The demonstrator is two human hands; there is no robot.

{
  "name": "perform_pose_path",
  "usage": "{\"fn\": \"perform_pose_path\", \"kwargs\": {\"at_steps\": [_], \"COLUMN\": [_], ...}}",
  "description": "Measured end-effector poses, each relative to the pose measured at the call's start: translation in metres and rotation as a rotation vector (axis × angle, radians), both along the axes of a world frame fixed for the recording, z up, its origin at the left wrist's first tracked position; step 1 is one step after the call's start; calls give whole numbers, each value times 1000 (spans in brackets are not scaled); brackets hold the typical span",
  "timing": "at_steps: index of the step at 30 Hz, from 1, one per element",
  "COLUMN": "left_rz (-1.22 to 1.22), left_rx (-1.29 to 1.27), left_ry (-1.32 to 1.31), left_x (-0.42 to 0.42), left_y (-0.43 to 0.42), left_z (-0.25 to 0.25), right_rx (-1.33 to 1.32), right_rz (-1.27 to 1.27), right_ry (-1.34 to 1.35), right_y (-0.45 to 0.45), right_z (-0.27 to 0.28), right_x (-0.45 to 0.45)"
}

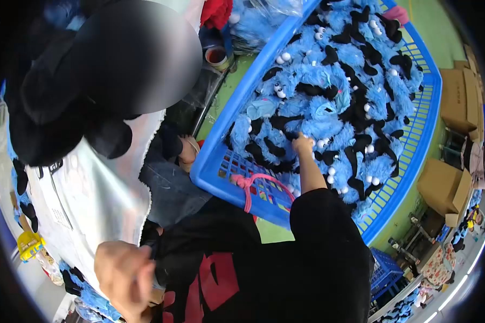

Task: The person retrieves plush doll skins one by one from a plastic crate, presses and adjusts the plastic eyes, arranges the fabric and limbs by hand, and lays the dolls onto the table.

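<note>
My right hand (303, 144) reaches into a large blue plastic basket (221, 129). Its fingers are closed on the fur of a blue plush toy (328, 128) in the pile. The fluffy toys have black limbs and white ball eyes, and they lie heaped and tangled. Low on the left, my left hand (125, 274) is raised beside the white cloth. It is smeared by motion with its fingers partly bent, and nothing can be made out in it. A pink cord (261, 176) is tied to the near rim of the basket.
Close on the left, a person in dark headwear (54, 102) is beside white fabric (97, 188). A reddish cup (215, 56) stands behind the basket's left side. Cardboard boxes (442, 185) and a smaller blue crate (383, 272) are on the right, on a green floor.
</note>
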State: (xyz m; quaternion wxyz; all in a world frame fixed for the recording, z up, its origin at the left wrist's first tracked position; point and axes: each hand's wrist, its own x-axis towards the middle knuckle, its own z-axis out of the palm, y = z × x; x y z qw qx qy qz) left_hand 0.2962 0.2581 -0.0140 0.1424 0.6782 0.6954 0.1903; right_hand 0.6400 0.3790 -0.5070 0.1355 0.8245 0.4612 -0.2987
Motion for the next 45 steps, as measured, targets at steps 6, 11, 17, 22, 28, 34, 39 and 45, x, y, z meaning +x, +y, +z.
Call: {"fn": "perform_pose_path", "kwargs": {"at_steps": [6, 11, 17, 22, 28, 34, 39, 45], "left_rz": [402, 306, 289, 256, -682, -1080, 378, 728], "left_rx": [-128, 28, 935, 1509, 1785, 818, 903, 1009], "left_ry": [-59, -268, -1050, -1059, 198, -229, -866, -724], "left_x": [-24, -37, -14, -8, -28, -108, -152, -222], "left_y": [-29, -37, -62, -127, -250, -282, -236, -188], "left_z": [0, 15, 89, 133, 163, 118, 56, 20], "right_rx": [143, 133, 278, -33, 50, -347, 228, 299], "right_rz": [229, 513, 913, 1036, 1614, 1552, 1598, 1453], "right_ry": [9, 77, 463, 453, 517, 1023, 1440, 1594], "right_y": [11, 22, 18, -9, -41, -83, -139, -159], "right_z": [5, 63, 113, 302, 423, 513, 565, 537], "right_x": [-1, 25, 41, -137, -268, -363, -473, -561]}}
